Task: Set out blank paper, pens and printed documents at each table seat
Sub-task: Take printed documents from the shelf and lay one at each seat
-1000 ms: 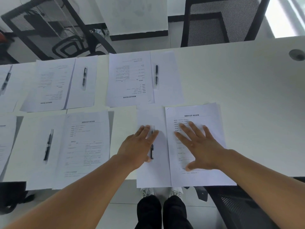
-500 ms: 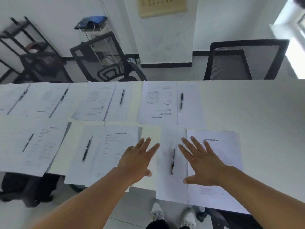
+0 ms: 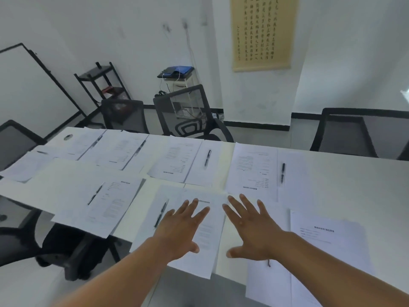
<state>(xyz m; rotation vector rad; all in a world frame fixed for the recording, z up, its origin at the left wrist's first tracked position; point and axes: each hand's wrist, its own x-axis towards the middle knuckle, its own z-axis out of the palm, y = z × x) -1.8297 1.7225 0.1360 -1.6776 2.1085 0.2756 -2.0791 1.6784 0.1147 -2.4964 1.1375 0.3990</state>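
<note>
The white tabletop carries two rows of place settings. Along the far edge lie printed documents paired with blank sheets, and a black pen rests on the blank sheet beside the rightmost printed document; another pen sits on the set to its left. In the near row, a pen lies on a sheet at the front edge, which overhangs the tabletop. Far right, a printed page lies flat. The right end is bare white.
</note>
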